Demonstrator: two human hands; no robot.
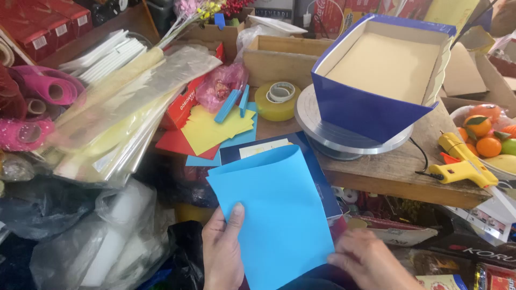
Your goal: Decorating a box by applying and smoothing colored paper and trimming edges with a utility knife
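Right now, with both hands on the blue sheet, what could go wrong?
1. The blue sheet is held only at its lower edge by the left hand and right hand; it already curves on top and may crease.
2. The glue gun lies near the table edge, and its cord could snag.
3. The blue box sits tilted on the turntable and might slide.

You have two hands in view, left hand (pixel 223 249) and right hand (pixel 371 263). Count: one light blue sheet (pixel 274 220), one blue box (pixel 381 70), one turntable (pixel 322 126), two tape rolls (pixel 277 99), one yellow glue gun (pixel 462 161).
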